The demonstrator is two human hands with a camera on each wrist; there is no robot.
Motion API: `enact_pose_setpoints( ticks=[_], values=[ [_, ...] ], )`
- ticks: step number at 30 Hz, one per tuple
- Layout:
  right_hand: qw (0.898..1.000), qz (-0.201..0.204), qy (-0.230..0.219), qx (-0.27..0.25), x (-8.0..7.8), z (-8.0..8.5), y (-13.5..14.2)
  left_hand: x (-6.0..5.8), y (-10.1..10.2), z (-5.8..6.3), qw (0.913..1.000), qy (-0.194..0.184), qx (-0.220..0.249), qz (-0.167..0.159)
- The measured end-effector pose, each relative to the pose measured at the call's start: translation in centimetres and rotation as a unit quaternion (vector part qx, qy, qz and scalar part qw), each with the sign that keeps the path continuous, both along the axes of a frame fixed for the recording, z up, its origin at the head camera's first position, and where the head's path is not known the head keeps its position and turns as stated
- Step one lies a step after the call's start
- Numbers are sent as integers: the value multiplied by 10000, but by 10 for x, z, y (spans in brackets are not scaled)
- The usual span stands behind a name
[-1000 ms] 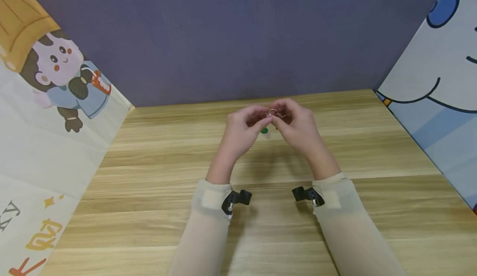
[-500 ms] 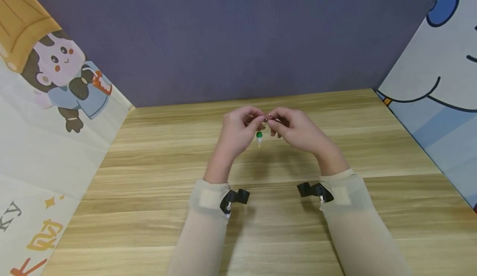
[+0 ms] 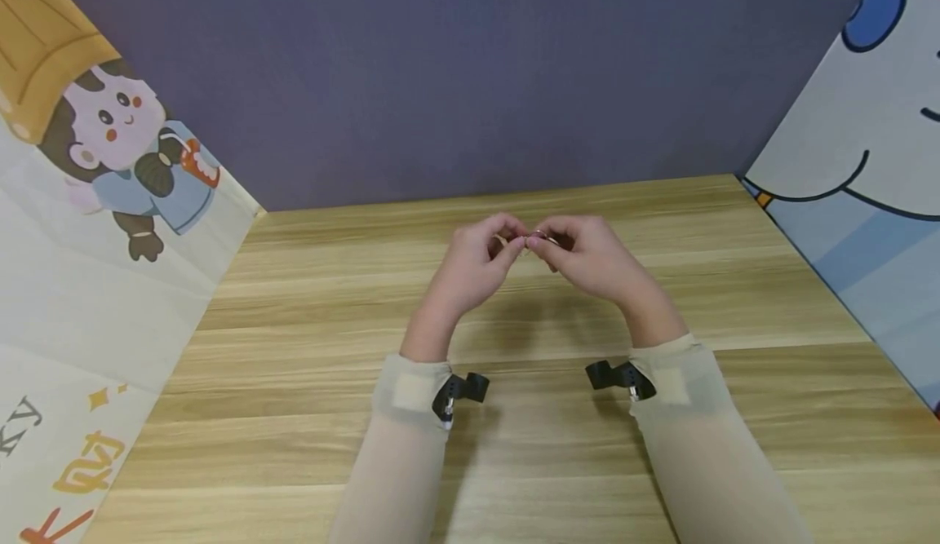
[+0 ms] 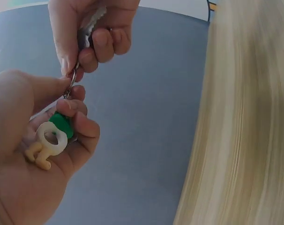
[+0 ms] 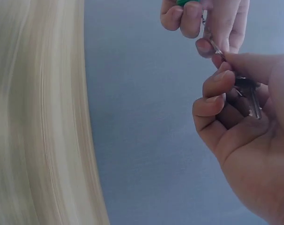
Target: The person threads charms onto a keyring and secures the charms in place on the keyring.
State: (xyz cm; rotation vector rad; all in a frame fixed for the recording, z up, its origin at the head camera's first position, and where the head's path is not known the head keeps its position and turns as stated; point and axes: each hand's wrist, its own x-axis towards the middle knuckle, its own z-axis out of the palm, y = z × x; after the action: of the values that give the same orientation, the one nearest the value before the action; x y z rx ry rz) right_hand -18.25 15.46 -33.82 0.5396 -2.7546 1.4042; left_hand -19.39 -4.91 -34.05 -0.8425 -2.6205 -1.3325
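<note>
Above the table, my left hand [image 3: 473, 263] and right hand [image 3: 591, 258] meet at the fingertips around a small metal key ring [image 4: 73, 77]. My left thumb and forefinger pinch the ring where a short chain joins it. From that chain a keychain charm [image 4: 53, 138], green on top with a white loop and two beige legs, lies against my left palm. On the other side, my right thumb and forefinger pinch the ring too. A metal key [image 5: 252, 101] lies inside my right palm, partly covered by the fingers. Whether the ring is spread apart cannot be seen.
The wood-grain table [image 3: 543, 462] spreads under both arms. A dark blue-grey panel [image 3: 470, 79] stands behind it, with cartoon-printed panels on the left [image 3: 110, 283] and right [image 3: 844, 161]. Black camera mounts [image 3: 470, 387] sit on both wrists.
The hands came slightly apart half a second ago with the charm hanging below; now the fingertips are together again and the charm is tucked into the left palm. The right hand sits slightly lower.
</note>
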Motion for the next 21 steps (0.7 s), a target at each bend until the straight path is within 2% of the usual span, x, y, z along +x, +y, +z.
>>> enact_pose_setpoints(
  ticks=[2,3,5,8,9,12,15,21],
  values=[
    [10000,37,-35,31,1,0,2,-1,-1,0,9976,512,-463,-113],
    [10000,42,-66,44,1,-1,2,-1,-1,-1,9929,908,-747,-180],
    [9999,36,-127,66,1,-1,3,0,-2,-2,9757,1794,-1220,-306],
    [9999,27,-149,68,1,-2,4,1,-3,-5,9411,2919,-1657,-406],
    [9999,23,-162,34,1,-3,5,1,-3,-7,9311,3201,-1701,-411],
    [9999,41,-101,-105,2,-3,6,1,-4,-8,9164,3585,-1729,-418],
    [9994,75,-45,-343,2,-2,6,1,-3,-8,9143,3698,-1606,-382],
    [9974,-1,175,-696,1,0,2,0,-3,-10,9323,3442,-1093,-174]
  ],
)
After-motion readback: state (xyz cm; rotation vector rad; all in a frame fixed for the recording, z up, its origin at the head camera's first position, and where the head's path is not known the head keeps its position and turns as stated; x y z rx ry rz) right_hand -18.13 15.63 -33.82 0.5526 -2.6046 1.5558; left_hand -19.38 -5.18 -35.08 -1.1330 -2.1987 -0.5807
